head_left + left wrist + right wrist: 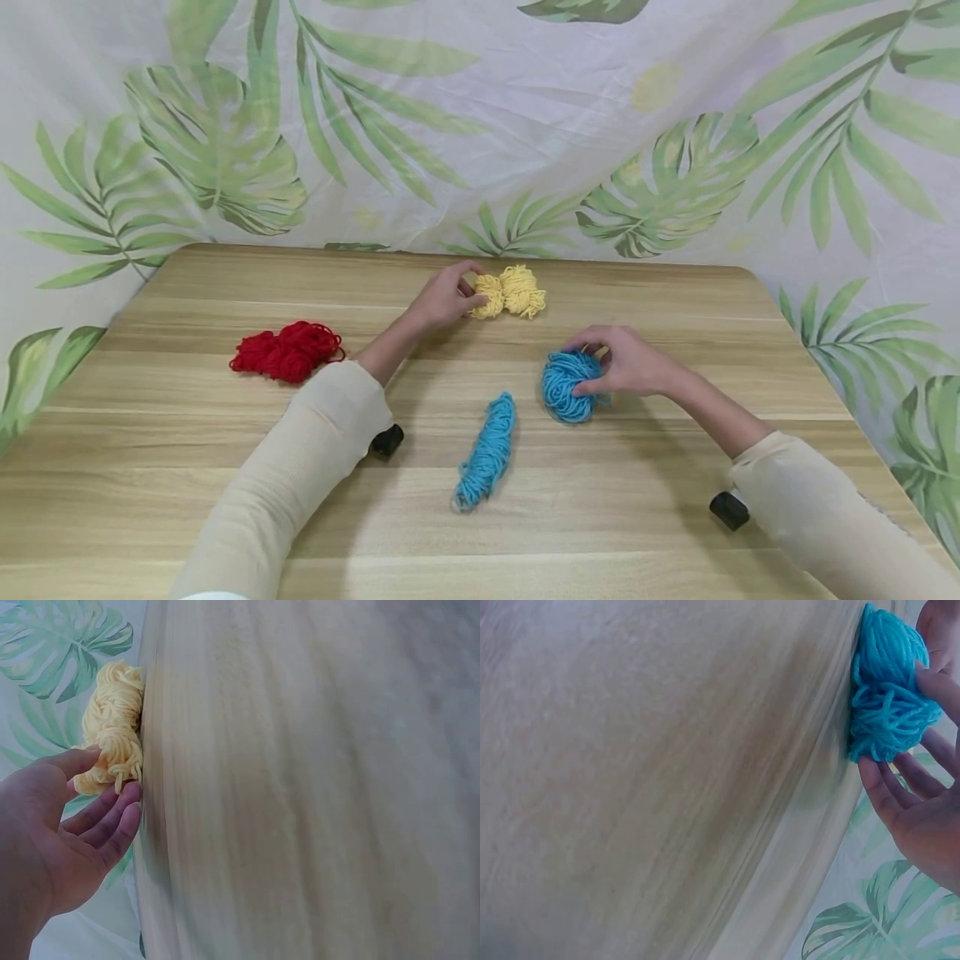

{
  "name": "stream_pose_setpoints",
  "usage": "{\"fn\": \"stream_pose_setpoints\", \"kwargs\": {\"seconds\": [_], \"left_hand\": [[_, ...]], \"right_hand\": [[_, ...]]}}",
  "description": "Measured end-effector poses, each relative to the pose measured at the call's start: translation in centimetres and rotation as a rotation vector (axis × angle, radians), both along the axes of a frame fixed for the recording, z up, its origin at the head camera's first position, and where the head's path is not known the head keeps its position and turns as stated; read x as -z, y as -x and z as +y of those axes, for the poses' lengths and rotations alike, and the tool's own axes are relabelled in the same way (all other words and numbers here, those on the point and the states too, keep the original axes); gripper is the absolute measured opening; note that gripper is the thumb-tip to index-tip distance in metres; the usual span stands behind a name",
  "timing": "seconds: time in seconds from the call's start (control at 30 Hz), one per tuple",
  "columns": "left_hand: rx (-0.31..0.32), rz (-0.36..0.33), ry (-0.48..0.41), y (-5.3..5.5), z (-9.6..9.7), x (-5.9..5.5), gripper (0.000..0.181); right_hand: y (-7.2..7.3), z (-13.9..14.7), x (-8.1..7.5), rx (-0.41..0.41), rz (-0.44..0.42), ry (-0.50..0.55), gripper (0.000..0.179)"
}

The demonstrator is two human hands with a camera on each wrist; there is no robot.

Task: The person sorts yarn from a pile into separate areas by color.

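Note:
At the far side of the table, my left hand (446,298) pinches the left end of a yellow yarn bundle (522,290), which is narrowed at its middle. The left wrist view shows the thumb on top of that yellow yarn (114,705) and the fingertips at its lower end. Nearer and to the right, my right hand (633,362) holds a rounded blue yarn bundle (567,385) between thumb and fingers. Loose strands show on this blue yarn (889,712) in the right wrist view. Between the arms lies a second, long twisted blue yarn skein (487,450), untouched.
A red yarn bundle (288,352) lies on the wooden table (600,517), left of the left forearm. Small black objects (387,441) show beside both sleeves. Behind the far edge hangs a leaf-patterned cloth (525,108).

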State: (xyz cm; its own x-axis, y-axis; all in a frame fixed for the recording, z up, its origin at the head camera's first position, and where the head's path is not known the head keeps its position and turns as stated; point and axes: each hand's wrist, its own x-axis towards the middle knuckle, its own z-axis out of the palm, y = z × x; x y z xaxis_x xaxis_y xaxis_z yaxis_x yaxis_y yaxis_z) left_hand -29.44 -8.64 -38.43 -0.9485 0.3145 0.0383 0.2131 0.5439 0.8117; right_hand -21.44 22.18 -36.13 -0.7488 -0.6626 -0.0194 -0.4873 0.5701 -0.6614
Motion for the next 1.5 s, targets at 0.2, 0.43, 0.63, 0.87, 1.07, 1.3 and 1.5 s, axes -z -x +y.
{"fn": "stream_pose_setpoints", "kwargs": {"seconds": [0.2,0.43,0.63,0.87,1.07,1.3,1.5], "left_hand": [[0.018,0.051,0.035,-0.3,-0.5,-0.1,0.044],[0.039,0.073,0.046,-0.7,-0.9,-0.4,0.045],[0.064,0.087,0.040,-1.2,-1.1,-0.6,0.048],[0.078,0.104,0.054,-1.6,-1.3,-1.1,0.051],[0.111,0.125,0.069,-2.4,-1.2,-1.7,0.050],[0.151,0.148,0.078,-3.3,-1.0,-2.3,0.046],[0.201,0.162,0.065,-4.1,-1.1,-2.3,0.045]], "right_hand": [[0.0,-0.1,0.1,0.000,0.012,-0.011,0.050],[-0.1,-0.2,0.0,0.004,-0.004,-0.015,0.049],[-0.1,-0.1,0.0,0.004,0.014,-0.047,0.048],[-0.2,-0.2,0.0,0.006,0.027,-0.055,0.046],[-0.2,-0.3,0.2,0.003,0.049,-0.071,0.044],[-0.3,-0.5,0.2,0.021,0.047,-0.075,0.039],[-0.6,-0.6,0.3,0.051,0.043,-0.083,0.037]]}}
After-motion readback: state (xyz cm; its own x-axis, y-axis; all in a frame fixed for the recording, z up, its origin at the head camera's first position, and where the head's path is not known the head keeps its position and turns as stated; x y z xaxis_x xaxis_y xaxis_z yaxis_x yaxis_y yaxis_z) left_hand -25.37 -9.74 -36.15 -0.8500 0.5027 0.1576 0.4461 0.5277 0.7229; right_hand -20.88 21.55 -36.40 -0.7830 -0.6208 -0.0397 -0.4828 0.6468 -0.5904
